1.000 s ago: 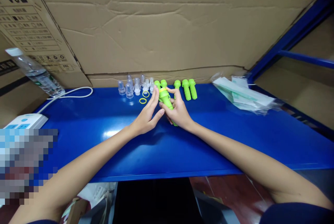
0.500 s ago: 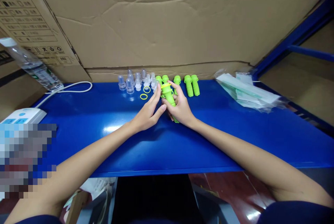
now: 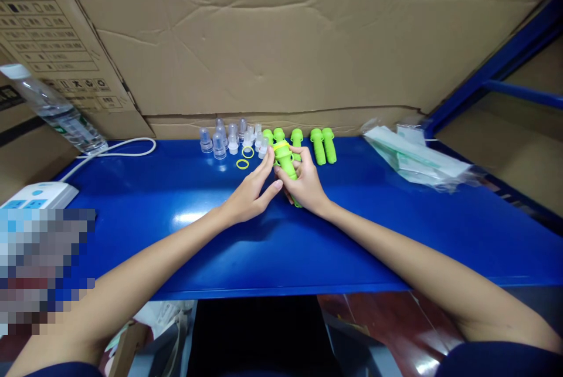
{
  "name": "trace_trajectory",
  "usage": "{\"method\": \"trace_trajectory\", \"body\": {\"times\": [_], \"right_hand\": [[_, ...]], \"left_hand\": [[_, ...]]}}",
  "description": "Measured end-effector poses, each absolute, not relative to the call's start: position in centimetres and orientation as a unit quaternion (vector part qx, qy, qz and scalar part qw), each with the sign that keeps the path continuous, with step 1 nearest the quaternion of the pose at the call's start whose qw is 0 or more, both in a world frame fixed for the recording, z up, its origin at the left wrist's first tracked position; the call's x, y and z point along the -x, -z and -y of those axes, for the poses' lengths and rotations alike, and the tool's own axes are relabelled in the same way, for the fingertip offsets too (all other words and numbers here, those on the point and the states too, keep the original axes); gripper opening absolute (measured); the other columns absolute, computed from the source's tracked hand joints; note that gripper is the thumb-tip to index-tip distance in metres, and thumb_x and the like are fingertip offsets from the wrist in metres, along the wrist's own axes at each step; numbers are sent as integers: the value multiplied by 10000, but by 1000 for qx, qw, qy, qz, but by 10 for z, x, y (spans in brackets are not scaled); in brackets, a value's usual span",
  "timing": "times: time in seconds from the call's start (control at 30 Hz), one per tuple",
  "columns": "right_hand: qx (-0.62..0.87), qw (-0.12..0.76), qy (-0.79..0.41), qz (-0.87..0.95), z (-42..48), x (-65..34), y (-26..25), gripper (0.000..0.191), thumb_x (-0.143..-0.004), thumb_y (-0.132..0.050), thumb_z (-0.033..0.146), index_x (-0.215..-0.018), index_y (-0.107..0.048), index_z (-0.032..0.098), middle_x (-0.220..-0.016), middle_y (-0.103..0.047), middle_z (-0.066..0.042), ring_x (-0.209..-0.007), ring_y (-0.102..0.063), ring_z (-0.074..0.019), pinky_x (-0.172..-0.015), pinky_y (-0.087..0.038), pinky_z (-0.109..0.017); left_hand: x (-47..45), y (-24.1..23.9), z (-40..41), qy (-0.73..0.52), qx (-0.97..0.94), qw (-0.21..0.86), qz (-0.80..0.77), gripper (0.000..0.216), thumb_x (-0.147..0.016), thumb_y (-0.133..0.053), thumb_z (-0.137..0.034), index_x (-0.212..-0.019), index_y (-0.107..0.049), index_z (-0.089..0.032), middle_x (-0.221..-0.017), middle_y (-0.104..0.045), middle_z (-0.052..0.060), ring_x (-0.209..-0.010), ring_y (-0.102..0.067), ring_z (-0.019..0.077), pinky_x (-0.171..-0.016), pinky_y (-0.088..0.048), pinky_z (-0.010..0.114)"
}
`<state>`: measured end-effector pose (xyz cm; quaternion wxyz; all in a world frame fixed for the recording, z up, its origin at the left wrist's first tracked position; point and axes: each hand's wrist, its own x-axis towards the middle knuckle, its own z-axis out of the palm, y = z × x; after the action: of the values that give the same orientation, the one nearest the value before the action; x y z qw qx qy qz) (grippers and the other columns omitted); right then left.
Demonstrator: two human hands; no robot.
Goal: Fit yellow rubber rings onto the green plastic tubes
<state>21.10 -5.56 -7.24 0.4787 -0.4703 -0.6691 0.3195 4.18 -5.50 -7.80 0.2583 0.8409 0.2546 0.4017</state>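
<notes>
My right hand (image 3: 308,184) is wrapped round a bright green plastic handle (image 3: 285,161), which tilts with its wide end away from me. Around that wide end sits a yellow ring (image 3: 280,145). My left hand (image 3: 251,194) has its fingers stretched out, their tips against the ring's left side, thumb apart. Just beyond, two loose yellow rings, a nearer ring (image 3: 242,163) and a farther ring (image 3: 248,152), lie on the blue table (image 3: 185,177). More green handles (image 3: 323,147) lie behind and to the right. Several clear plastic caps (image 3: 219,146) stand left of them, beside whitish pieces (image 3: 233,143).
Plastic-wrapped packets (image 3: 413,157) lie at the right. At the left are a water bottle (image 3: 65,116), a white power strip (image 3: 41,195) and its cable (image 3: 132,153). A cardboard wall (image 3: 264,43) closes off the back; a blue metal frame (image 3: 497,60) stands right.
My right index finger has drawn back from the ring's right side. The ring now shows more fully around the green handle; both hands otherwise stay in place.
</notes>
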Motion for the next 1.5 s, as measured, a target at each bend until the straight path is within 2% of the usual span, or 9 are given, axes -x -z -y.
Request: {"method": "trace_trajectory", "body": {"times": [0.13, 0.27, 0.47, 0.63, 0.8, 0.97, 1.13, 1.33, 1.5], "right_hand": [[464, 491, -319, 664, 56, -211, 72, 496, -874, -591, 543, -1165, -288, 278, -676, -564, 77, -323, -472, -109, -302, -378, -264], [473, 488, -316, 662, 56, -211, 71, 496, -874, -587, 558, -1152, -287, 278, -665, -557, 81, -319, -469, -108, -302, -372, -262], [462, 500, -319, 659, 56, -211, 68, 456, -882, -596, 487, -1140, -285, 275, -691, -565, 75, -302, -460, -99, -274, -355, -254], [459, 493, -318, 667, 55, -212, 69, 507, -908, -569, 481, -1250, -261, 268, -736, -584, 46, -315, -451, -87, -272, -371, -251], [427, 507, -302, 685, 57, -212, 68, 658, -919, -584, 416, -1404, -167, 264, -743, -574, 27, -341, -461, -87, -292, -388, -238], [421, 480, -286, 715, 59, -214, 70, 569, -960, -514, 402, -1419, -201, 280, -704, -533, 39, -347, -458, -98, -316, -417, -261], [434, 452, -260, 735, 58, -215, 72, 495, -971, -474, 376, -1383, -214, 282, -796, -573, 2, -396, -497, -110, -381, -473, -294], [444, 428, -238, 750, 60, -216, 72, 432, -970, -451, 346, -1330, -226, 268, -769, -558, 8, -442, -530, -130, -447, -505, -311], [445, 419, -242, 754, 60, -216, 74, 420, -952, -480, 356, -1292, -247, 270, -752, -551, 22, -423, -523, -119, -413, -475, -294]], "left_hand": [[-42, 74, 58, -393, -840, 258, -270, 672, -1004, -436, -425, -1589, -191, -204, -1648, -134, 122, -1527, -191, 288, -1251, -235, 495], [-42, 73, 58, -405, -833, 265, -269, 657, -994, -463, -431, -1574, -249, -208, -1638, -185, 123, -1514, -246, 296, -1243, -250, 506], [-42, 74, 61, -399, -832, 278, -266, 633, -987, -473, -445, -1556, -308, -221, -1628, -257, 118, -1507, -277, 308, -1228, -290, 517], [-43, 76, 60, -397, -836, 282, -253, 644, -1000, -448, -428, -1576, -234, -234, -1643, -219, 150, -1450, -394, 328, -1181, -352, 546], [-45, 78, 56, -442, -818, 290, -225, 661, -1009, -447, -395, -1579, -130, -287, -1622, -265, 178, -1364, -493, 307, -1059, -477, 502], [-45, 77, 55, -458, -816, 274, -221, 569, -1016, -439, -379, -1535, -227, -276, -1553, -353, 178, -1265, -552, 260, -1031, -490, 455], [-45, 76, 55, -477, -804, 277, -222, 480, -1016, -441, -361, -1461, -297, -255, -1472, -406, 167, -1184, -582, 226, -924, -534, 374], [-45, 74, 54, -490, -780, 311, -233, 391, -998, -482, -360, -1346, -347, -244, -1372, -449, 135, -1177, -585, 216, -900, -522, 341], [-46, 72, 55, -490, -761, 356, -234, 354, -983, -508, -387, -1269, -353, -247, -1299, -468, 115, -1188, -571, 216, -900, -518, 331]]}}
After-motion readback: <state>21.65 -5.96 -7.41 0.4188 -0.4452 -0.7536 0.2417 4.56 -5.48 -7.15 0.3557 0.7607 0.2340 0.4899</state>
